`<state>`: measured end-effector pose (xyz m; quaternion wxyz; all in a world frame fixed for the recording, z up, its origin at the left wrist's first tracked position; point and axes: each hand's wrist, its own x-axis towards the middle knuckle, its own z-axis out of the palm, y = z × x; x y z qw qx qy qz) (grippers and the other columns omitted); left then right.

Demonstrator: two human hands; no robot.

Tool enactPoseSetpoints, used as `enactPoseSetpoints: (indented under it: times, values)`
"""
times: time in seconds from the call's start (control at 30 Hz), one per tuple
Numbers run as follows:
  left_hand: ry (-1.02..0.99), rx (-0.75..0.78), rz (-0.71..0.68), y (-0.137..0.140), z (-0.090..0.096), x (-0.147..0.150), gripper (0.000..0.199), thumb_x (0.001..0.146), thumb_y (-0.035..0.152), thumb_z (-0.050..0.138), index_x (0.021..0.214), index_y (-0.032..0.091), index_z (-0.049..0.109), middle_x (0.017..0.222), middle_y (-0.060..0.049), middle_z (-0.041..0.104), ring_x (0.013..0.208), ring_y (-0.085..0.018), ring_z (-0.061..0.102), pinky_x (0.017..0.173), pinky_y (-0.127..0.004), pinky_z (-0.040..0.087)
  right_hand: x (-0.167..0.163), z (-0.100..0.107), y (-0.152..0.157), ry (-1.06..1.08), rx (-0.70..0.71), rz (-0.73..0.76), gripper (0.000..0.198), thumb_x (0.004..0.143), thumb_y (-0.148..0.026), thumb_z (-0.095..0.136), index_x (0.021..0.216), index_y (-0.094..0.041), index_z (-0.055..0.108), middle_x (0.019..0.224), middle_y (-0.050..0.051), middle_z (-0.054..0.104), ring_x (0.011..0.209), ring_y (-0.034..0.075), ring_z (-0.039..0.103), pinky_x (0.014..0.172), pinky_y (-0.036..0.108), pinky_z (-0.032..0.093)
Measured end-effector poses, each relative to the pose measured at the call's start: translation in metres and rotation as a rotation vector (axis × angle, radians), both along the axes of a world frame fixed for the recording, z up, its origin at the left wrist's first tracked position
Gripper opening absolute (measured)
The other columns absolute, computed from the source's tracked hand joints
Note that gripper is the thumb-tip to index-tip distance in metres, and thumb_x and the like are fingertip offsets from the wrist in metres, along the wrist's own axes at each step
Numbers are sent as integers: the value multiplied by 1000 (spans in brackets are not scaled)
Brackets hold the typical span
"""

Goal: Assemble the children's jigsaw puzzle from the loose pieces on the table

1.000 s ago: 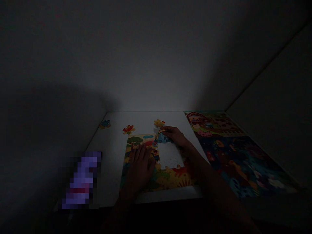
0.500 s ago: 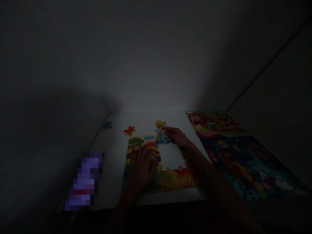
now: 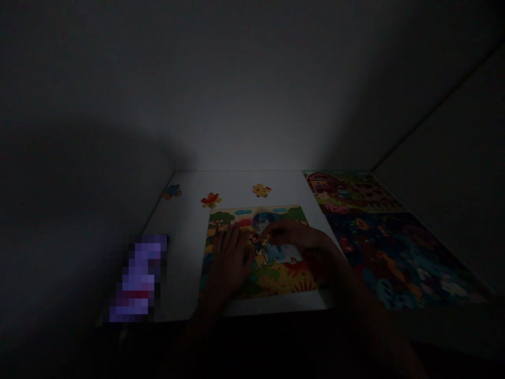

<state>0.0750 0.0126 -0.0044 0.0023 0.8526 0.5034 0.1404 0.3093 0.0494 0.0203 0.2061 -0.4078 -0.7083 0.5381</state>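
Observation:
A colourful jigsaw puzzle [image 3: 256,287] with trees and animals lies on the white table, with a white gap right of its middle. My left hand [image 3: 232,255] rests flat on the puzzle's left part, fingers stretched out. Over the gap, my right hand [image 3: 294,233] is bent with its fingertips together on a blue puzzle piece [image 3: 273,252], partly hidden beneath them. Beyond the puzzle lie a yellow puzzle piece [image 3: 261,190] and a red and yellow puzzle piece [image 3: 211,199]. A blue and orange puzzle piece [image 3: 172,191] sits at the table's far left edge.
To the right lie a farm picture puzzle [image 3: 355,195] and a dark blue picture puzzle [image 3: 394,258]. A pixelated purple object [image 3: 138,279] stands at the left front. Walls rise behind the white table [image 3: 175,252] and on its right. The scene is dim.
My right hand has come from the puzzle's upper edge down toward me, over the gap, with the blue piece at its fingertips. My left hand stays on the puzzle. The view has tilted slightly.

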Motion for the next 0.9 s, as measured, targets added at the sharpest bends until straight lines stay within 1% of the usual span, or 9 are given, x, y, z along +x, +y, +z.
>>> enactPoseSetpoints:
  times: [0.1, 0.2, 0.33, 0.4, 0.47, 0.57, 0.7, 0.77, 0.9]
  values:
    - [2, -6, 8, 0, 0, 0, 42, 97, 32, 46, 135, 18, 55, 150, -13, 47, 144, -28, 35, 120, -53, 26, -1, -1, -1, 13, -68, -25, 20, 79, -21, 65, 99, -21, 70, 88, 1, 65, 78, 15, 59, 72, 26, 48]
    - [-5, -22, 6, 0, 2, 1, 42, 97, 32, 47, 135, 18, 55, 150, -13, 47, 144, -28, 35, 120, -54, 25, 0, 0, -3, -24, -83, -48, 19, 78, -20, 65, 97, -21, 67, 86, 0, 63, 76, 14, 58, 69, 26, 46]
    - [-23, -25, 10, -1, 4, 2, 41, 96, 31, 49, 135, 18, 56, 150, -12, 47, 144, -28, 36, 120, -53, 26, -2, 1, -6, -103, -28, -65, 18, 79, -19, 65, 96, -22, 66, 82, 0, 61, 73, 15, 56, 66, 26, 45]
    - [-26, -23, 15, -1, 4, 2, 41, 96, 31, 49, 134, 19, 57, 149, -12, 48, 144, -28, 36, 120, -52, 27, -3, 1, -7, -108, 13, -63, 17, 79, -18, 65, 95, -22, 66, 85, 0, 62, 76, 15, 57, 68, 27, 45]
    - [-24, -23, 18, -1, 3, 2, 41, 96, 31, 49, 134, 19, 57, 150, -12, 47, 144, -28, 36, 120, -52, 27, -2, 1, -7, -82, 31, -58, 16, 80, -19, 65, 95, -22, 66, 88, 1, 63, 80, 15, 57, 71, 27, 46]
    - [-13, -19, 20, -1, 1, 1, 41, 96, 32, 48, 134, 19, 56, 151, -12, 47, 144, -28, 36, 120, -52, 27, 2, 2, -5, 13, -20, -52, 15, 80, -25, 67, 95, -21, 65, 86, 0, 62, 80, 15, 57, 71, 27, 46]
    - [-15, -16, 20, -1, 2, 1, 42, 97, 32, 46, 135, 18, 55, 150, -12, 47, 143, -28, 36, 120, -53, 27, 7, 0, -2, 161, -104, -120, 25, 80, -35, 71, 99, -20, 64, 85, -1, 61, 76, 14, 56, 71, 27, 46]
    - [-26, -22, 20, -2, 3, 2, 41, 97, 32, 47, 135, 18, 55, 149, -12, 48, 143, -28, 37, 120, -53, 27, 7, -2, 0, 177, -118, -116, 27, 81, -37, 71, 101, -19, 65, 87, 0, 62, 78, 14, 56, 74, 28, 46]
    - [-60, -29, 0, -3, 4, 2, 40, 96, 30, 50, 133, 18, 57, 148, -12, 50, 143, -28, 37, 119, -53, 28, 5, -6, 1, 134, -102, -38, 23, 83, -35, 69, 99, -18, 68, 94, 3, 65, 87, 16, 59, 82, 31, 47]
